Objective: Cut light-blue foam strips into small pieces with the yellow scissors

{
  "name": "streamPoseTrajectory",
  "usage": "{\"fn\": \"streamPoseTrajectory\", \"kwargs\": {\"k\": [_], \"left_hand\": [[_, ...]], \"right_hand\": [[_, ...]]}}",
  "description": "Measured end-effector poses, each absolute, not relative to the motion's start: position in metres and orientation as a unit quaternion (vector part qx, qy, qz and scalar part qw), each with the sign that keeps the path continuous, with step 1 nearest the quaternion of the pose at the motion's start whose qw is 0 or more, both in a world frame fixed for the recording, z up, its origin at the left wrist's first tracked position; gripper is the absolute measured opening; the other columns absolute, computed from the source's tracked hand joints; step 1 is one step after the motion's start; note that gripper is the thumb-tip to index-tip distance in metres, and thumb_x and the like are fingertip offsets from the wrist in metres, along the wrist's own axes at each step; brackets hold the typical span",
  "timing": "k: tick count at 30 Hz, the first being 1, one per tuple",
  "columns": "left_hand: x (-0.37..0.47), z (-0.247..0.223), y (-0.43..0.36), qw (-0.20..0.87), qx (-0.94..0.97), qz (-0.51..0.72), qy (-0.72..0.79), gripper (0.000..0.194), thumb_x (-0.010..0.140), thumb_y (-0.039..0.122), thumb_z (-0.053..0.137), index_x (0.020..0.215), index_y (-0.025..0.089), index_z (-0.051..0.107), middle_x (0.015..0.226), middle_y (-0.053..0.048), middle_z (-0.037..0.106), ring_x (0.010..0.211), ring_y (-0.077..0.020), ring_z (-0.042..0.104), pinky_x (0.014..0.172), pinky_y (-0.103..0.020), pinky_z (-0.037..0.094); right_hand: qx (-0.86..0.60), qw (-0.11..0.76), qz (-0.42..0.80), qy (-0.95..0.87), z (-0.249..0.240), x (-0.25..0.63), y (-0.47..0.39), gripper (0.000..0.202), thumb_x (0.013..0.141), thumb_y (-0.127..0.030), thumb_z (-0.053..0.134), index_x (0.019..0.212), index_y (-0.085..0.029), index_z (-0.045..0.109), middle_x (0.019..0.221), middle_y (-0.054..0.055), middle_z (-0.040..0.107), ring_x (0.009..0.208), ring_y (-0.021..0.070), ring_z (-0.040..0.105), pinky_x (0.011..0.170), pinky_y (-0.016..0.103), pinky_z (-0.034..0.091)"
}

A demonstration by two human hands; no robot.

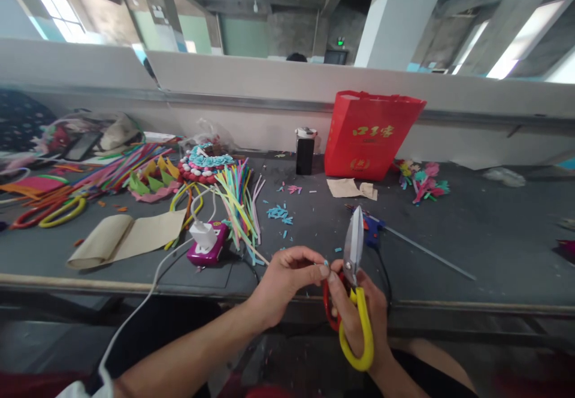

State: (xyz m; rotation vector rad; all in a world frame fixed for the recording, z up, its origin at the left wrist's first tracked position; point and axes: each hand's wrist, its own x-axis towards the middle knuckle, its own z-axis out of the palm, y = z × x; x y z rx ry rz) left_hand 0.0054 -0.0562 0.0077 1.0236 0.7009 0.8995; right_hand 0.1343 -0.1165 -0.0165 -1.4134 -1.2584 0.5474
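Note:
My left hand (290, 278) pinches a tiny blue piece (326, 263) between thumb and forefinger, just above the table's front edge. Fingertips of my right hand (376, 311) meet it there; what lies between the fingertips is mostly hidden. Scissors (354, 242) with one yellow and one red handle loop rest in my right hand, blades pointing up and nearly together. Beyond my hands lies a small heap of cut blue pieces (279, 213), with a few pink bits (294, 189) behind it. A blue glue gun (372, 230) lies behind the scissors.
A bundle of coloured pipe cleaners (240, 200) lies left, beside a purple power strip (209, 245) with a white plug and trailing cable. A roll of tan paper (128, 239) sits further left. At the back stand a red bag (372, 137) and a bottle (305, 152).

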Motion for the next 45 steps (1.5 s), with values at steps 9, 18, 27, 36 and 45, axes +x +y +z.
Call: {"fn": "streamPoseTrajectory", "kwargs": {"k": [9, 18, 27, 36, 45], "left_hand": [[0.002, 0.011, -0.049, 0.716, 0.423, 0.450, 0.326, 0.017, 0.073, 0.028, 0.074, 0.075, 0.014, 0.065, 0.068, -0.001, 0.067, 0.051, -0.0076, 0.053, 0.058, -0.022, 0.042], [-0.006, 0.022, -0.042, 0.721, 0.404, 0.467, 0.314, 0.015, 0.072, 0.023, 0.075, 0.073, 0.013, 0.064, 0.065, -0.001, 0.067, 0.050, -0.0075, 0.055, 0.053, -0.020, 0.040], [-0.008, 0.021, -0.041, 0.725, 0.424, 0.454, 0.296, 0.014, 0.079, 0.023, 0.070, 0.071, 0.013, 0.065, 0.067, -0.001, 0.065, 0.050, -0.0059, 0.054, 0.053, -0.019, 0.039], [-0.008, 0.016, -0.040, 0.733, 0.426, 0.443, 0.292, 0.013, 0.078, 0.022, 0.071, 0.074, 0.012, 0.064, 0.067, -0.002, 0.066, 0.049, -0.0067, 0.053, 0.051, -0.020, 0.038], [-0.009, 0.015, -0.037, 0.744, 0.430, 0.426, 0.284, 0.013, 0.076, 0.021, 0.072, 0.073, 0.012, 0.063, 0.067, -0.003, 0.067, 0.047, -0.0065, 0.052, 0.050, -0.020, 0.037]], "right_hand": [[-0.580, 0.510, 0.112, -0.626, -0.022, 0.136, -0.109, 0.014, 0.090, -0.032, 0.053, 0.086, -0.021, 0.061, 0.066, -0.002, 0.064, 0.054, 0.0121, 0.060, 0.055, 0.020, 0.048], [-0.598, 0.371, 0.017, -0.710, -0.049, 0.151, -0.113, 0.025, 0.092, -0.023, 0.049, 0.115, -0.018, 0.058, 0.087, 0.006, 0.066, 0.079, 0.0202, 0.064, 0.072, 0.032, 0.050], [-0.601, 0.351, -0.041, -0.717, -0.056, 0.158, -0.116, 0.024, 0.092, -0.020, 0.049, 0.114, -0.018, 0.058, 0.086, 0.005, 0.065, 0.076, 0.0192, 0.062, 0.067, 0.030, 0.047], [-0.603, 0.343, -0.039, -0.719, -0.060, 0.165, -0.118, 0.022, 0.092, -0.023, 0.050, 0.111, -0.019, 0.061, 0.082, 0.004, 0.066, 0.074, 0.0178, 0.061, 0.066, 0.028, 0.045], [-0.597, 0.336, -0.027, -0.728, -0.064, 0.170, -0.121, 0.022, 0.093, -0.023, 0.050, 0.111, -0.019, 0.060, 0.082, 0.002, 0.064, 0.075, 0.0179, 0.060, 0.068, 0.029, 0.043]]}}
